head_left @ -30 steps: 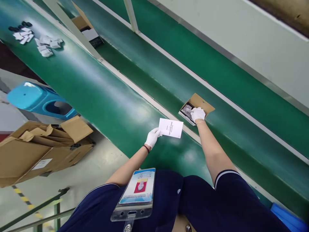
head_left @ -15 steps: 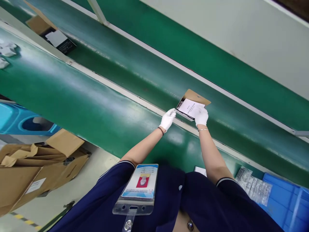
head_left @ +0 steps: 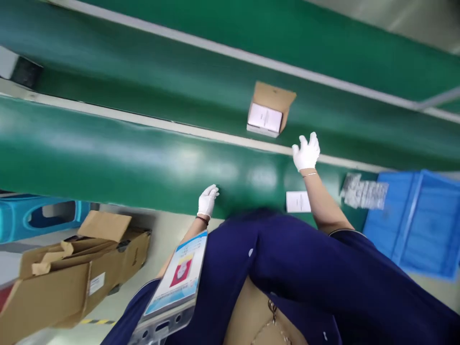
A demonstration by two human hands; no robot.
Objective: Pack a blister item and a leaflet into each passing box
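Hands: your right hand [head_left: 306, 151] is spread wide, holding nothing; your left hand [head_left: 207, 201] is loosely curled, empty. Box [head_left: 269, 114] lies on belt [head_left: 143, 81], flap up, white leaflet on top.

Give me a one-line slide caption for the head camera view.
Gloved hands, left and right, empty and open near a small open box on the green conveyor belt.

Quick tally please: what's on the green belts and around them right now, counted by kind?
Small open box with a white booklet on top, on the far belt: 1
White booklets lying loose on the near belt: 1
Blue bins: 1
Piles of silver packets: 1
Large cardboard cartons on the floor: 1
Gloved hands, both empty: left hand, right hand: 2
Total: 7
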